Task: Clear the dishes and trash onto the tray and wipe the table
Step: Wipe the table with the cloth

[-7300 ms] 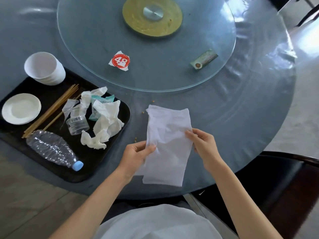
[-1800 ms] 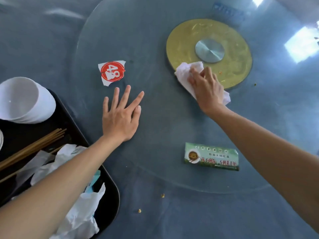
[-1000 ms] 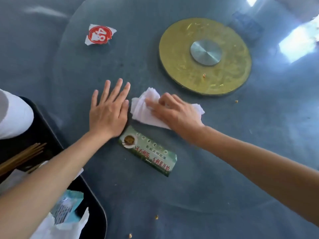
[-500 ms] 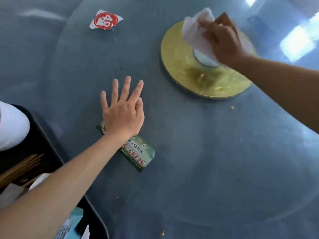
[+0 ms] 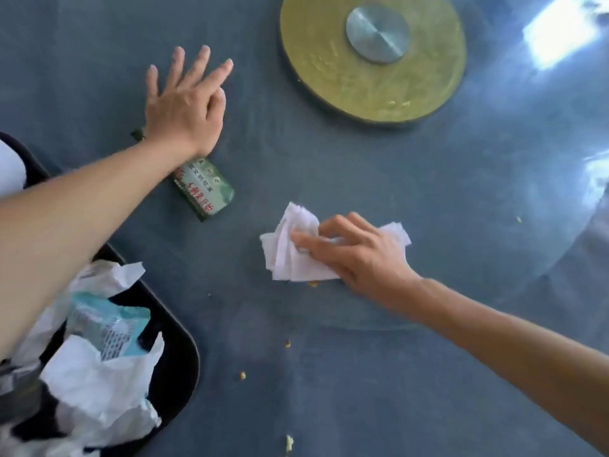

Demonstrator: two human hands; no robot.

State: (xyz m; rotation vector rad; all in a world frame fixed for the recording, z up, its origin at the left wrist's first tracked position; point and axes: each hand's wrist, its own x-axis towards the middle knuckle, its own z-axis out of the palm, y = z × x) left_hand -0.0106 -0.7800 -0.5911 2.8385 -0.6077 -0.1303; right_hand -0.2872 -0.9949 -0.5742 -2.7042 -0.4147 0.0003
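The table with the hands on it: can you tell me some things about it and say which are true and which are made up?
1. The right hand presses a crumpled white tissue on the glass turntable. True.
2. The left hand is curled into a fist. False: its fingers are spread flat on the glass.
3. The green packet lies on the black tray. False: it lies on the glass, partly under the left wrist.
4. Yellow crumbs are scattered on the table near the tray. True.
5. The tray holds crumpled white paper. True.
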